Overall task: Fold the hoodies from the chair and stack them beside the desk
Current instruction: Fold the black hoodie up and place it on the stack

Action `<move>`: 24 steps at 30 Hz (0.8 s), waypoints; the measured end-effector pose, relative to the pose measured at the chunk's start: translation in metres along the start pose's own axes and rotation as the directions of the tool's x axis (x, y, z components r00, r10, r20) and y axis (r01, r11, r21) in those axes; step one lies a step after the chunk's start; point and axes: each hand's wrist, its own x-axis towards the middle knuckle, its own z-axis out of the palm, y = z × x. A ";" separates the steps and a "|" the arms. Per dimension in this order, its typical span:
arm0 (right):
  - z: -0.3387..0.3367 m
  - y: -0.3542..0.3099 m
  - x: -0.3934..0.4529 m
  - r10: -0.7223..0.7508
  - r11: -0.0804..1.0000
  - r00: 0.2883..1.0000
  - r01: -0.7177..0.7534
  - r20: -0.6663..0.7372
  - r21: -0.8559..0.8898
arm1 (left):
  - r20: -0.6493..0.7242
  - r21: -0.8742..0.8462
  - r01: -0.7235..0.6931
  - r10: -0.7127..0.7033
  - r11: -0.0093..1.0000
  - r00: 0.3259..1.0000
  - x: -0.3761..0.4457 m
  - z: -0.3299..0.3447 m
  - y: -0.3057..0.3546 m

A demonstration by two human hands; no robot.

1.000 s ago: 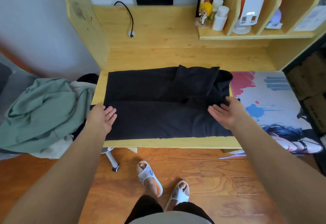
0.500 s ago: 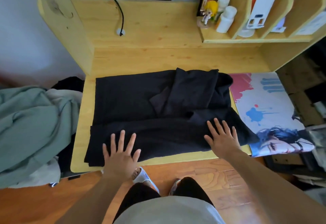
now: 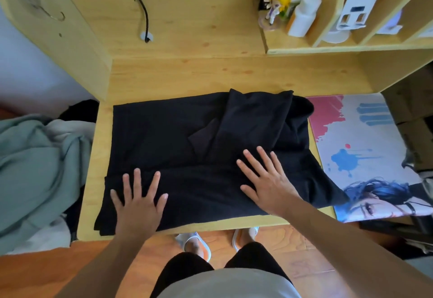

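A black hoodie [image 3: 168, 138] lies spread and partly folded on the wooden desk [image 3: 210, 72], a folded sleeve or hood panel on its right half. My left hand [image 3: 138, 204] presses flat on the hoodie's near left part, fingers straight and spread. My right hand [image 3: 264, 178] presses flat on the near right part, fingers spread too. The hoodie's right corner drapes over a printed desk mat [image 3: 365, 147]. A heap of green and pale hoodies [image 3: 35, 171] sits on the chair at the left; the chair itself is hidden.
Shelf cubbies at the back right hold a yellow-haired figurine [image 3: 278, 2], white bottles [image 3: 304, 14] and a white stand [image 3: 353, 7]. A black cable [image 3: 138, 4] hangs over the desk's back. The wooden floor [image 3: 35, 274] and my sandalled feet [image 3: 194, 243] show below the desk edge.
Both hands slid from the hoodie's side edges onto its near half and now press it flat. The camera moved closer over the desk.
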 end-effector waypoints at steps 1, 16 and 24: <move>0.005 0.000 0.004 -0.025 1.000 1.000 0.025 0.019 0.007 | 0.012 -0.004 0.009 -0.009 1.000 1.000 -0.001 0.002 -0.002; -0.012 0.019 0.050 0.026 0.993 0.997 -0.034 0.074 0.112 | 0.072 -0.024 0.019 -0.017 1.000 0.997 0.015 -0.040 0.005; -0.078 0.116 0.165 0.175 0.975 0.982 -0.182 0.068 0.126 | -0.203 -0.025 -0.226 0.217 0.974 0.955 0.168 -0.109 -0.010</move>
